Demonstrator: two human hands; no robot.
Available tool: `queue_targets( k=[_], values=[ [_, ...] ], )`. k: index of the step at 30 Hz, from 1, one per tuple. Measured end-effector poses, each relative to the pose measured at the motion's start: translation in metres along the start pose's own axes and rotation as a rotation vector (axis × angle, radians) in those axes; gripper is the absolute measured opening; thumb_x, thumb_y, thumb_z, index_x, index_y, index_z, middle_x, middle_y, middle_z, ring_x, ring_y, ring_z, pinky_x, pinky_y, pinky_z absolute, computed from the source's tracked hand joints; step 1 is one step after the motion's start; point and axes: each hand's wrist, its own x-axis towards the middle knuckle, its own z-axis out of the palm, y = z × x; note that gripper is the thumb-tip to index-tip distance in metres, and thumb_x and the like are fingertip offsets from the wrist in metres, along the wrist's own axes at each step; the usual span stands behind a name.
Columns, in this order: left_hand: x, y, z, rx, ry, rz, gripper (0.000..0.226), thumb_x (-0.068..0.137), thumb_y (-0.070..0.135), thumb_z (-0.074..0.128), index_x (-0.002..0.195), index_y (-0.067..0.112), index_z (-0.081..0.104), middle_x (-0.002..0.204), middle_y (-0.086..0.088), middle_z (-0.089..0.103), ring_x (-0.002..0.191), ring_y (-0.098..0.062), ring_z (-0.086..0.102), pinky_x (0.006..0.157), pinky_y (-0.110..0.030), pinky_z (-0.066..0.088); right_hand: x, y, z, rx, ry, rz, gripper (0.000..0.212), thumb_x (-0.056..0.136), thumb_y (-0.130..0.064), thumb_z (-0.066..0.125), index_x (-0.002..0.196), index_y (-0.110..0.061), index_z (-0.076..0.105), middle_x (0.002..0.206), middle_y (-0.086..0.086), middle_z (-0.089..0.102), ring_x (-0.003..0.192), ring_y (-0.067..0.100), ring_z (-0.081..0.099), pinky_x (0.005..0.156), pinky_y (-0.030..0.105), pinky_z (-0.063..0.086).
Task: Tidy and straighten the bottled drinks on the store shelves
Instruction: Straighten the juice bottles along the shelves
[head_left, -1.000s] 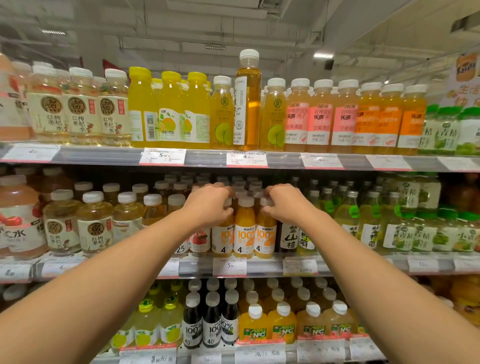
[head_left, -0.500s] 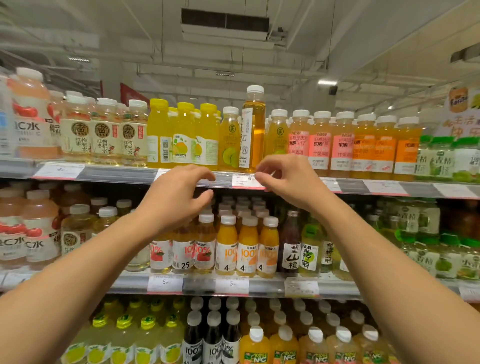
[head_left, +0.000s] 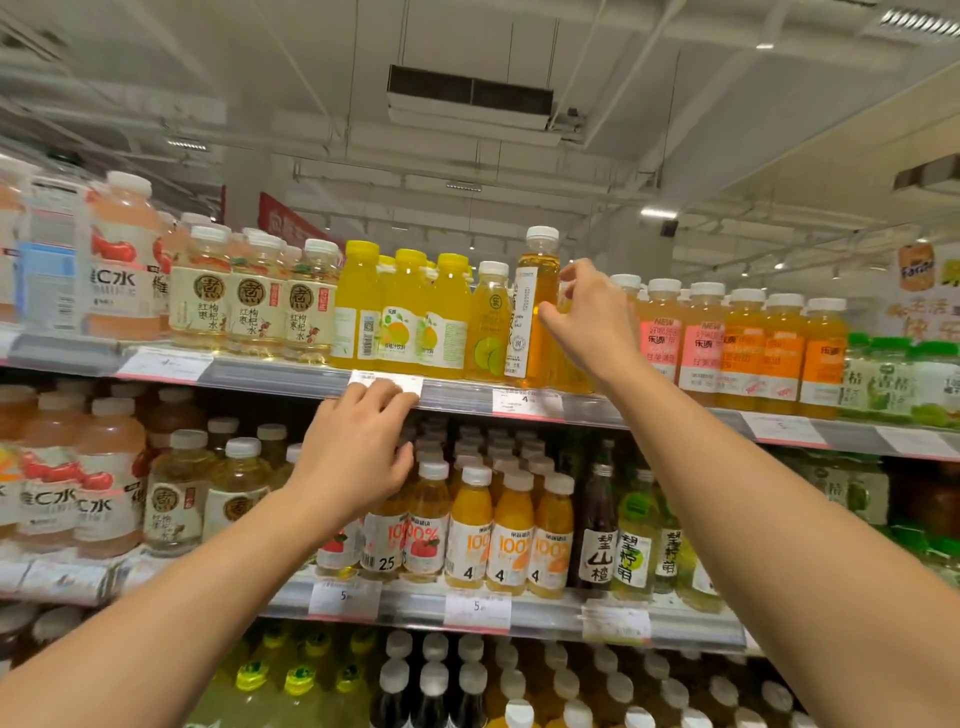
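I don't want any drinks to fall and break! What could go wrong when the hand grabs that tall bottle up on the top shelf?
The right hand holds the tall amber bottle near its upper part, and it stands at the shelf's front edge, so it might tip forward and fall. It is packed against the lime-label bottle, so turning it could knock that neighbour. The left hand is lower, by the price tag, too far to catch anything.

Top shelf (head_left: 291, 371): yellow bottles (head_left: 405, 312) centre, tall amber bottle (head_left: 535, 306), orange bottles (head_left: 779, 353) right.
Middle shelf (head_left: 415, 605): orange juice bottles (head_left: 511, 535), dark bottle (head_left: 597, 525) right.
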Motion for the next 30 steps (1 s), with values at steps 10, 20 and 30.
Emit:
queue_targets(
  k=[10,20,30],
  values=[
    [-0.002,-0.007,0.004,-0.014,0.028,0.062,0.05,0.081,0.034,0.067,0.128,0.018,0.061,0.119,-0.002,0.062,0.105,-0.026,0.059,0.073,-0.038,0.056,0.021,-0.025,0.018,-0.132,0.018,0.138,0.069,0.089,-0.064,0.064,0.131,-0.013,0.046,0.117,0.01,0.068,0.105,0.034,0.066,0.084,0.049,0.057],
    [0.0,-0.017,0.009,-0.047,0.032,0.117,0.053,0.08,0.036,0.067,0.129,0.018,0.061,0.119,-0.001,0.061,0.104,-0.026,0.057,0.07,-0.038,0.056,0.017,-0.041,0.022,-0.221,-0.006,0.263,0.079,0.082,-0.064,0.074,0.133,-0.012,0.042,0.109,0.011,0.068,0.102,0.035,0.067,0.073,0.04,0.049],
    [-0.003,-0.025,0.005,-0.045,-0.016,0.161,0.055,0.084,0.039,0.061,0.134,0.018,0.053,0.127,-0.003,0.057,0.111,-0.027,0.053,0.072,-0.037,0.052,-0.045,-0.067,-0.005,0.049,0.113,0.116,0.071,0.077,-0.047,0.079,0.133,-0.021,0.044,0.098,-0.008,0.067,0.084,0.014,0.067,0.069,0.03,0.058]
  ],
)
